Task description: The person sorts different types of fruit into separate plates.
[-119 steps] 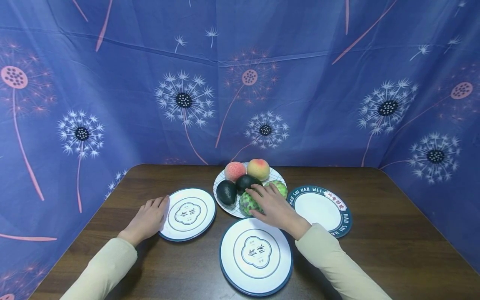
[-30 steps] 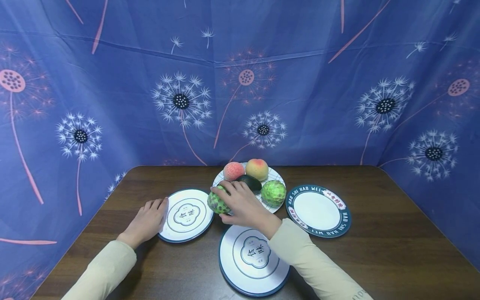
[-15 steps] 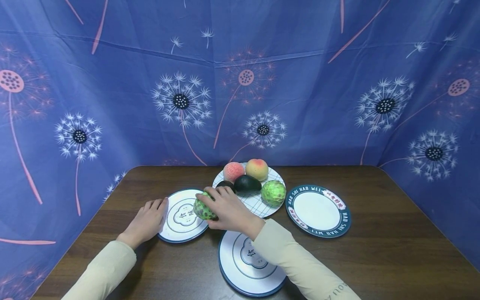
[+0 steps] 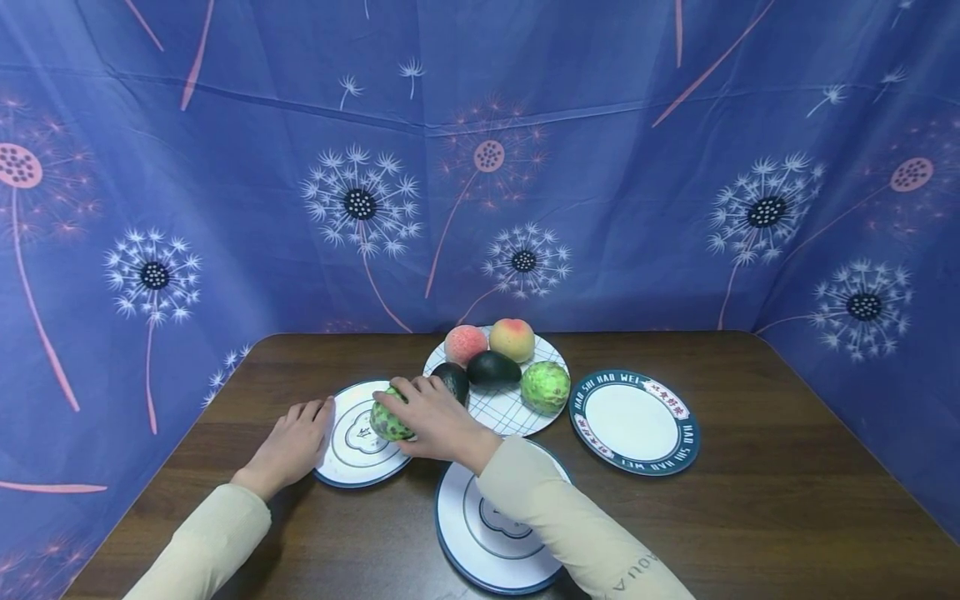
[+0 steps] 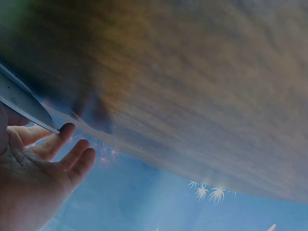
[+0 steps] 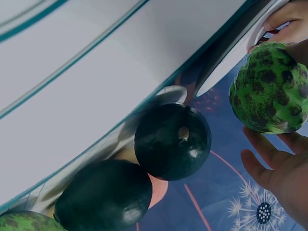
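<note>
Green fruit [image 4: 387, 417] is clamped in the fingers of the right hand [image 4: 437, 422], over the left plate [image 4: 343, 457]. Rim [image 4: 349, 485] is touched by the left hand [image 4: 291, 443], fingers slightly apart. Roll-off judged possible if round fruit is released off-centre.

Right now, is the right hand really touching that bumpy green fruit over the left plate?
Touching. The right wrist view shows the right hand gripping the bumpy green fruit from two sides.

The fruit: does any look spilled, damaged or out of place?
No, nothing stands out. One bumpy green fruit is off the checked plate, but the right hand holds it; the other fruits sit together there, with no visible damage.
</note>
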Demonstrator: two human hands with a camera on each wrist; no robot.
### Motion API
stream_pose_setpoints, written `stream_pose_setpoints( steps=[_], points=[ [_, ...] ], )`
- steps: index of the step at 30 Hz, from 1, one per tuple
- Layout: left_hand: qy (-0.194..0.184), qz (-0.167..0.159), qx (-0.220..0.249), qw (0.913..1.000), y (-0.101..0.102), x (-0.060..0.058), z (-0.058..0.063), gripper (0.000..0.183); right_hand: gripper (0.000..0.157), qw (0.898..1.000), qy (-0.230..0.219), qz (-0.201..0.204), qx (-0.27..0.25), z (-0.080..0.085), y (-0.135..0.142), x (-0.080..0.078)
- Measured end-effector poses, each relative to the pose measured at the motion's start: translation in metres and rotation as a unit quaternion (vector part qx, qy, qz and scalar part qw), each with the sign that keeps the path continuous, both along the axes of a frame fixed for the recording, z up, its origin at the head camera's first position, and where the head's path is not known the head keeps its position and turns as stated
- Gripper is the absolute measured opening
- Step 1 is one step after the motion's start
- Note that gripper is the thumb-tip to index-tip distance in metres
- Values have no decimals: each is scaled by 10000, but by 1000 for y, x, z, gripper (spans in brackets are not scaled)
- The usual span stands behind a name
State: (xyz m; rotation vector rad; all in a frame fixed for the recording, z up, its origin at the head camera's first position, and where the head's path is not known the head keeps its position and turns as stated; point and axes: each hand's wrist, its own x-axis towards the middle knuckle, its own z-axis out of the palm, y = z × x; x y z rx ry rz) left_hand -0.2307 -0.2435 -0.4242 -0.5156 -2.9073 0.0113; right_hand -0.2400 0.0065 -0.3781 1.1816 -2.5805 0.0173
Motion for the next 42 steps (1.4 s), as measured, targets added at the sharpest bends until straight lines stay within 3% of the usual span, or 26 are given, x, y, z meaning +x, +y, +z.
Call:
stream_pose_setpoints(
  steps=[7,23,42],
  points=[
    [158,-123,39,9998,-1,0,-2,54,72,10000,-47,12,43,-5,-5,-5],
    [141,-78,30,9999,0,0,-3,51,70,9986,-318,-217,357,-12,-13,-11],
    [96,-24,3,10000,0,0,-2,53,75,9972,-494,-433,357,-15,-15,-15]
  ],
)
